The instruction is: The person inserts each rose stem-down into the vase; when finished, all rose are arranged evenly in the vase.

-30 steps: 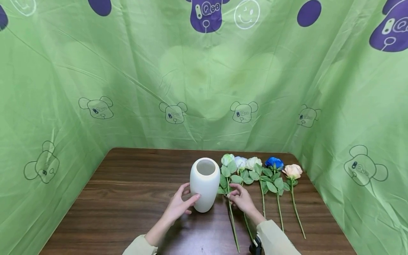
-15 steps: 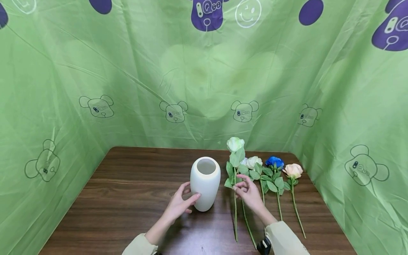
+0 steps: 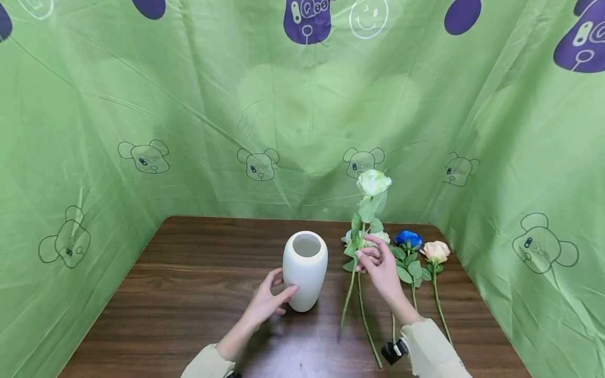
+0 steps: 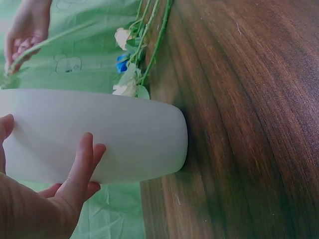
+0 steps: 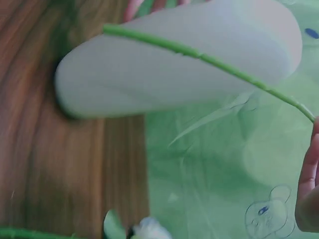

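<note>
A white vase stands upright on the table. My left hand holds its left side, thumb across the front and fingers curled round behind. Right of the vase, my right hand pinches the stem of a pale green-white rose. The rose is lifted and tilted, bloom up and stem end down to the left. In the right wrist view the stem crosses in front of the vase. The left wrist view shows the left hand against the vase wall.
On the wooden table lie a blue rose, a peach rose and whitish roses, partly hidden behind the right hand. A green printed curtain encloses the back and sides. A black device sits at the right wrist.
My right hand has picked up the green-white rose from the table, raising it and moving it to the right while it tilts. The left hand and vase have stayed put.
</note>
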The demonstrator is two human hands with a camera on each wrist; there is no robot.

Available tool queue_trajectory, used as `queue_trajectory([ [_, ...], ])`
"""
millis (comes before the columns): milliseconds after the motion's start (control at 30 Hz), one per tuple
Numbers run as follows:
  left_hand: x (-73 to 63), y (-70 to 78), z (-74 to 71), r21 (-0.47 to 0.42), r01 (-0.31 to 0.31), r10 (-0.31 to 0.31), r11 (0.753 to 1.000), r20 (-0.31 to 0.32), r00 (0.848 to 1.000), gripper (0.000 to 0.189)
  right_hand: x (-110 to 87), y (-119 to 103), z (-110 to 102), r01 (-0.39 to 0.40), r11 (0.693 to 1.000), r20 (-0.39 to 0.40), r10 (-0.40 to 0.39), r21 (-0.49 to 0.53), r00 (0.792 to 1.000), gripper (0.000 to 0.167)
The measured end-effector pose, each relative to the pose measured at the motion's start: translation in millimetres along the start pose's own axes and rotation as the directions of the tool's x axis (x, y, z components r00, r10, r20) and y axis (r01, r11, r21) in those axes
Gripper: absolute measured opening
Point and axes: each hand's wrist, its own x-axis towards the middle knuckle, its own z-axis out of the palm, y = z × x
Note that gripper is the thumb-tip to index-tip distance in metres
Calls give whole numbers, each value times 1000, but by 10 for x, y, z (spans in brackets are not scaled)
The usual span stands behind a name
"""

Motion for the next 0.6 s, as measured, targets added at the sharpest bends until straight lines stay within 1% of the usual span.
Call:
queue_trajectory([
  [67,-35,73,9,-3,-5,5,1000,5,1000,65,22,-46,14,6,997,-46,-3,73,999,38],
  [133,-72,140,18,1,-6,6,1000,7,1000,64,40,-97,46,-1,986,-99,18,167,995,36],
  [167,-86,164,23,6,-6,6,1000,7,1000,63,47,-135,70,-14,976,-121,41,217,992,35],
  [233,-100,190,27,5,0,0,1000,6,1000,62,62,-201,117,-35,949,-159,89,314,983,34],
  [300,-107,200,30,6,0,0,1000,5,1000,62,89,-272,165,-45,913,-191,133,406,973,34],
  [367,-107,200,31,2,-1,1,1000,4,1000,62,129,-345,202,-37,879,-230,164,475,959,33],
  [433,-105,193,30,-2,0,0,1000,5,1000,62,187,-411,230,-6,852,-279,178,523,943,33],
  [600,-94,179,25,-4,4,-4,1000,6,1000,62,362,-544,262,115,809,-407,162,577,899,37],
])
